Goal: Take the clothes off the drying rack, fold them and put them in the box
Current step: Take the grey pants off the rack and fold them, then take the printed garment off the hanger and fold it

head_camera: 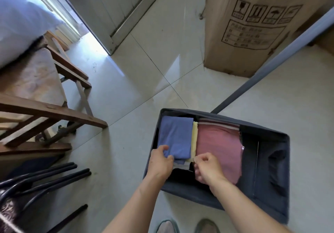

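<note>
Both hands reach into a dark grey fabric box (271,164) on the floor: the left hand (160,158) pinches the near edge of a folded blue garment (176,137) lying at the box's left end, and the right hand (207,167), fingers curled, pinches the near edge of a folded yellow garment (194,139) beside it. A folded pink garment (216,142) fills the middle; the right end shows bare lining. A grey pole (271,64) slants past the box's far edge. Around it on the pale tiled floor (144,70) are a wooden chair (54,110), a cardboard carton (253,25), and black metal legs (45,176).
</note>
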